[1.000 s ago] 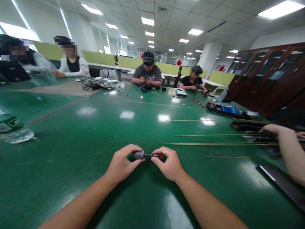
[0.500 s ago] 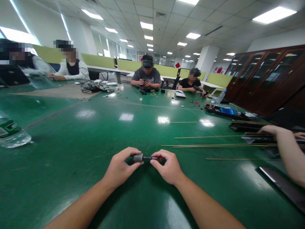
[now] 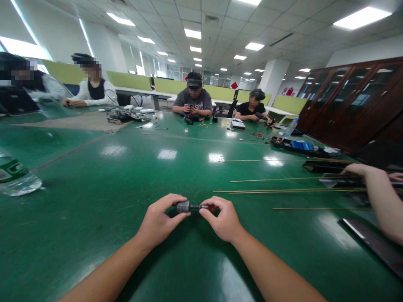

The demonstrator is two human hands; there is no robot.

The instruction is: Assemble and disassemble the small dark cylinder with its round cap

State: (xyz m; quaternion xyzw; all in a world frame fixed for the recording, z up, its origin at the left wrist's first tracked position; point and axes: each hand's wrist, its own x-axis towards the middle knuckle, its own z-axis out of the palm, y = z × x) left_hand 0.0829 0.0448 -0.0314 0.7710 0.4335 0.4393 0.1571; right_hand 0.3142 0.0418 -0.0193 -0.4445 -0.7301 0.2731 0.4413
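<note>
Between my two hands is a small grey cylindrical part (image 3: pixel 183 206) with a thin dark shaft (image 3: pixel 195 206) running out to the right. My left hand (image 3: pixel 161 218) pinches the grey cylinder between thumb and fingers. The far end of the shaft, where something reddish-brown shows, is pinched by the thumb and fingers of my right hand (image 3: pixel 223 218). The whole piece lies level, just above the green table (image 3: pixel 126 235). My fingers partly cover both of its ends.
Thin brass-coloured rods (image 3: pixel 277 192) lie to the right, near another person's arm (image 3: pixel 380 201) and a dark flat object (image 3: pixel 371 243). A water bottle (image 3: pixel 15 174) lies at the left. Several people sit across the table among tools and parts.
</note>
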